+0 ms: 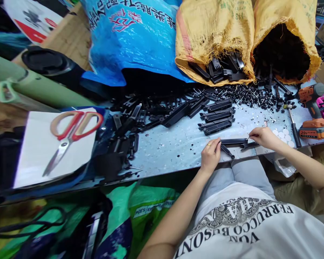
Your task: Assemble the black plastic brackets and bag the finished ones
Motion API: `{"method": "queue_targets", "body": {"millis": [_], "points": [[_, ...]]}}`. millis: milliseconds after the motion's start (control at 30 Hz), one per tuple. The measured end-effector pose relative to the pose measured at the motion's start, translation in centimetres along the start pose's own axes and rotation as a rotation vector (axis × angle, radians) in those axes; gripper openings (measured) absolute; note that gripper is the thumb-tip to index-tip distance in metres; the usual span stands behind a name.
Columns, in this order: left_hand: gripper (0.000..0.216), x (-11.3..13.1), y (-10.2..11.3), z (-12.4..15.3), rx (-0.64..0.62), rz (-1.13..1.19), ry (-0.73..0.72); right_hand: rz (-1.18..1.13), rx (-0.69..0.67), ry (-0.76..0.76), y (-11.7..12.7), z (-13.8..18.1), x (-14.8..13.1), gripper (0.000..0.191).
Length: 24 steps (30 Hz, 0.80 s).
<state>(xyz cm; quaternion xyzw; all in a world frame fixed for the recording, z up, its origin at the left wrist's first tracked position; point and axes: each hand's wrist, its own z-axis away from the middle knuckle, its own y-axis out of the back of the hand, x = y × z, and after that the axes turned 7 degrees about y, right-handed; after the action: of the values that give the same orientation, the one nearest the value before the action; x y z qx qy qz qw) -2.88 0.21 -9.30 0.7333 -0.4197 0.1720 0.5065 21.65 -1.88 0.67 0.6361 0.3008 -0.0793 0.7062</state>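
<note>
At the table's front edge, a long black plastic bar (234,141) with folding arms lies between my hands. My left hand (211,155) is closed on the bar's left end, thumb and fingers pinching it. A short black arm (228,151) sticks out below, towards me. My right hand (264,137) is pinched at the bar's right end; whatever its fingertips hold is too small to make out. Just behind, several similar black assemblies (216,126) lie in a stacked row. To the left of them is a heap of loose black parts (175,114).
Small screws and black bits (251,94) cover the back of the table. At right are a cordless drill (313,111), a hammer (293,127) and white discs (283,136). Scissors (67,138) lie left. A blue bag (135,39) and yellow woven sacks (213,28) stand behind.
</note>
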Motion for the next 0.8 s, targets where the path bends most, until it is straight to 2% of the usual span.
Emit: {"method": "queue_targets", "body": {"millis": [167,233,300,400,500,567,667,733,800], "points": [[0.023,0.1,0.1,-0.2,-0.008,-0.019,-0.027,0.376,-0.303,0.146,0.9,-0.9,-2.7,0.023],[0.023,0.0,0.1,-0.2,-0.012,-0.019,-0.043,0.420,-0.384,0.226,1.1,-1.3,-3.1,0.021],[0.024,-0.2,0.2,-0.3,-0.028,-0.019,-0.049,0.420,-0.402,0.269,1.0,-1.6,-2.8,0.019],[0.026,-0.2,0.3,-0.4,-0.051,-0.052,-0.035,0.374,-0.312,0.196,0.1,-1.5,-1.2,0.017],[0.027,0.6,0.5,-0.8,-0.065,-0.167,-0.086,0.234,-0.117,0.175,-1.5,-0.5,1.3,0.019],[0.029,1.8,0.3,-1.3,-0.181,-0.230,-0.216,0.119,0.022,0.269,-2.8,0.7,2.9,0.023],[0.046,3.9,-0.7,-2.2,-0.446,-0.278,-0.360,0.040,0.154,0.395,-4.8,2.5,4.8,0.036],[0.060,5.0,-1.6,-2.5,-0.560,-0.320,-0.318,0.062,0.203,0.409,-6.0,3.3,5.6,0.046],[0.063,5.5,-2.5,-2.6,-0.603,-0.353,-0.237,0.111,0.231,0.395,-6.9,3.5,6.3,0.048]]}}
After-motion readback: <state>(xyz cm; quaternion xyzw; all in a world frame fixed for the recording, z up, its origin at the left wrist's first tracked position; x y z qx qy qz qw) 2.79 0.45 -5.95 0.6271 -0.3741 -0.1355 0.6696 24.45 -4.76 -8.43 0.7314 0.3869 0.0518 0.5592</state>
